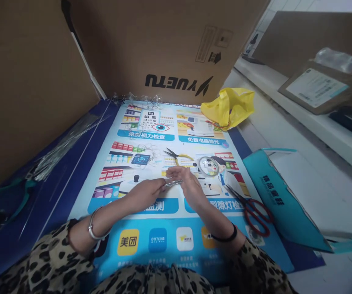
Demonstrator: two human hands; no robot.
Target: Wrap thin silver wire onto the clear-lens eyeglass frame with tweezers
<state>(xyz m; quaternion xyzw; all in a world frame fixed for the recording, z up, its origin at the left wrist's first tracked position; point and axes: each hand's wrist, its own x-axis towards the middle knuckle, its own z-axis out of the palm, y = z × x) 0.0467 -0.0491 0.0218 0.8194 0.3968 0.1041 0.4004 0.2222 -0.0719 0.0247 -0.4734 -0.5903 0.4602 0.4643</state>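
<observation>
Over the middle of a printed poster, my left hand (147,195) pinches one end of a thin silvery wire piece (173,183). The other end of that piece reaches my right hand (189,185), whose fingers are bent around it. Just beyond my hands lie yellow-handled pliers (178,157). A small round clear dish (208,166) sits to the right of them. Loose thin wire pieces (148,153) are scattered on the poster at the left of the pliers. Red-handled scissors (257,216) rest at the right.
A tall cardboard box (163,45) stands behind the poster (127,163). At the right are a yellow bag (229,108) and a teal box piece (281,196). A bundle of long wires (49,161) lies at the left, with more tangled wire (142,99) along the back edge.
</observation>
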